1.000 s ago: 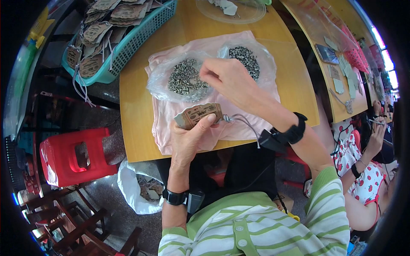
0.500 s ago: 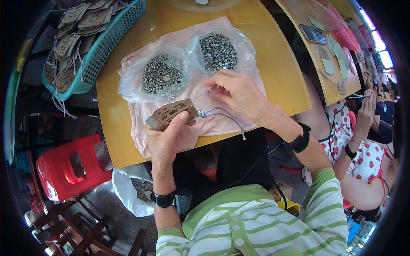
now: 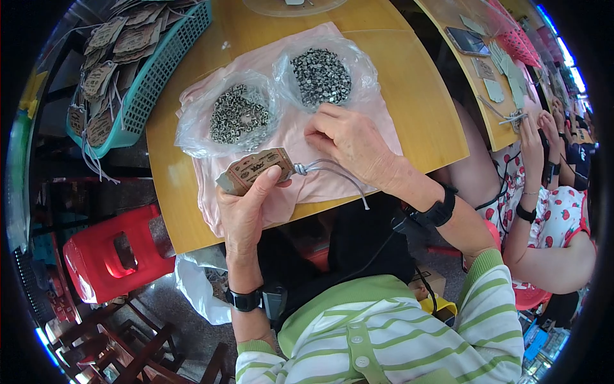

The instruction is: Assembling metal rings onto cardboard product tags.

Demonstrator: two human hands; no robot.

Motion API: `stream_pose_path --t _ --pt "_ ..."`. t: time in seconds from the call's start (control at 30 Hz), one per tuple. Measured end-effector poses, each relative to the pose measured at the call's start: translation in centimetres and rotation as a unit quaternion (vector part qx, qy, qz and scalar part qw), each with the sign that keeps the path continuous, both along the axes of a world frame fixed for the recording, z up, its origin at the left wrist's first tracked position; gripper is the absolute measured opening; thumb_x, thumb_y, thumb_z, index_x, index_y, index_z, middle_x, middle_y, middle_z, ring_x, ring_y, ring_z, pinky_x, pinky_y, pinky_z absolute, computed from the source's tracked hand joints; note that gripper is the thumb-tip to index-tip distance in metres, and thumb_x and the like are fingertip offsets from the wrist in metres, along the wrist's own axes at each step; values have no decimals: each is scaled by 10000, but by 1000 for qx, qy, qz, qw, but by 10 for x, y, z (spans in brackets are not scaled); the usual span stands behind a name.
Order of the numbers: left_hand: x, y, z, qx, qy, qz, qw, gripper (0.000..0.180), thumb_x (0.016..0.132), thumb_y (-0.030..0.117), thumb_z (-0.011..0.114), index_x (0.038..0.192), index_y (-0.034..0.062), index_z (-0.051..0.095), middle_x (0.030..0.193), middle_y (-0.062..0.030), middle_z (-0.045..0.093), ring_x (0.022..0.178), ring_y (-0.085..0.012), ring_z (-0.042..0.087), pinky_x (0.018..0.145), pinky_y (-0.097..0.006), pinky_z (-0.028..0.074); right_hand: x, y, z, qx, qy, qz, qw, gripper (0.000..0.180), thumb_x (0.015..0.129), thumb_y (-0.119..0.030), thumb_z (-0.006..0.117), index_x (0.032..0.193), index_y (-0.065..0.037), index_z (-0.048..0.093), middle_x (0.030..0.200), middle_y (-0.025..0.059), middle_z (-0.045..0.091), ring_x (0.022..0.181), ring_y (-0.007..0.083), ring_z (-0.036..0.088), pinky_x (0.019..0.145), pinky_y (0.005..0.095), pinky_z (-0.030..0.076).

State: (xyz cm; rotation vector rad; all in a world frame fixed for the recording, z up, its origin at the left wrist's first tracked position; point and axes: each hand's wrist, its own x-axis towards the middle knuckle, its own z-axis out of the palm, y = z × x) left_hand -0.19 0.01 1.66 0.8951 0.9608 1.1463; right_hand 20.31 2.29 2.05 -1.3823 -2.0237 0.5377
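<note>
My left hand (image 3: 246, 208) is closed around a brown printed cardboard hang tag (image 3: 251, 170), with the thumb across its lower edge. A knotted grey cord (image 3: 329, 165) runs from the tag's right end and trails over the cloth. Just below the right-hand plastic bag, my right hand (image 3: 355, 142) is bent over the pink cloth with its fingertips drawn together. Whatever they hold is hidden. That bag holds a pile of small shiny metal pieces (image 3: 320, 78). Left of it, another clear bag holds small ring-like metal pieces (image 3: 238, 115).
Under the bags a pink cloth (image 3: 297, 201) covers part of the yellow table (image 3: 422, 96). A teal basket (image 3: 150, 83) of corded tags stands at the left, above a red plastic stool (image 3: 115, 256). On the right, a co-worker's hand (image 3: 531, 134) works beside another table with a phone (image 3: 467, 41).
My right hand's fingers have curled in closer together, and the hand has shifted slightly. My left hand still holds the tag. The co-worker's hands have moved toward their table.
</note>
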Motion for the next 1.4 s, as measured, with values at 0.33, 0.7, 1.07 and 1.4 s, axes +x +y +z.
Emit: stream_pose_path --t 0.33,0.7,1.07,1.4 --pt "0 -16 14 -23 35 19 999 250 793 87 723 991 -48 653 863 -109 699 737 -165 678 705 -261 527 6 0 -1 -31 107 2 994 103 810 -3 618 910 6 596 852 143 595 762 278 604 681 331 485" --pt "6 -25 8 -65 41 -22 997 272 782 128 753 982 -32 659 845 -100 698 728 -139 673 648 -241 527 2 -2 1 -22 36 3 999 83 820 0 609 903 -10 605 860 128 591 771 305 595 677 341 479" --pt "7 -24 4 -83 40 -53 994 255 796 132 743 985 -20 666 848 -80 697 720 -123 664 582 -184 474 6 -7 3 -48 55 -33 997 67 821 -46 609 867 -5 585 844 146 572 766 334 594 675 384 482" --pt "5 -22 2 -80 47 -63 994 269 797 147 747 993 -20 670 830 -63 694 694 -92 638 558 -180 438 1 -4 -2 -16 24 -42 999 86 810 -35 643 887 -17 610 823 100 574 732 235 617 644 328 479"
